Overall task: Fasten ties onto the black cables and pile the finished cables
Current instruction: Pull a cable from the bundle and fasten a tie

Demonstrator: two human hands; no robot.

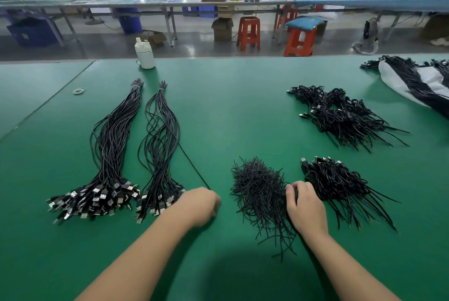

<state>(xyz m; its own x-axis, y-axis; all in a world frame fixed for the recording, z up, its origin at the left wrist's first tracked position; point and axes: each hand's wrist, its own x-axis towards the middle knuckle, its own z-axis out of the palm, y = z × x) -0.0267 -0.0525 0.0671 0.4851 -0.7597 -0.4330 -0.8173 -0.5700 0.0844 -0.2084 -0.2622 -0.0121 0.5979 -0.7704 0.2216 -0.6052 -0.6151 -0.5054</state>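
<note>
Green matting covers the desk (243, 111) in front of me. My left hand (200, 203) is blurred, fingers curled, at the near end of the right bundle of black cables (159, 145); I cannot tell whether it grips one. A thicker bundle (109, 150) lies just left of it, plugs towards me. My right hand (305, 206) rests on the right edge of the heap of ties (261, 193), fingers curled into the strands. Just right of it sits a pile of tied cables (340, 184), with a second pile (345, 116) farther off. A white bottle (145, 54) stands at the far edge.
</note>
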